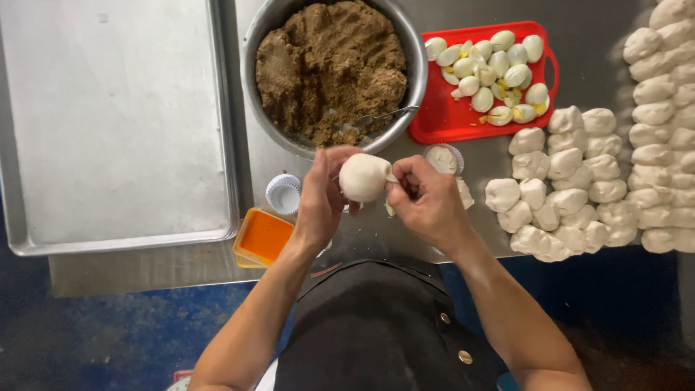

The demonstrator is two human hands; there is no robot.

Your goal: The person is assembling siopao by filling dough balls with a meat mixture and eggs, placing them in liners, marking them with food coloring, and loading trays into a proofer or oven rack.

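The left hand (321, 192) is cradling the white dough ball (364, 177) above the counter (304, 156), near the filling bowl (413, 65); the right hand (427, 199) is pinching its edge closed with the fingertips.

We look down on a grey steel worktable (181, 271) whose near edge shows dull and scuffed, with even light falling on it and soft reflections across the metal. Below it we see a dark blue floor (108, 333), worn and blotchy, shading into shadow at the right.
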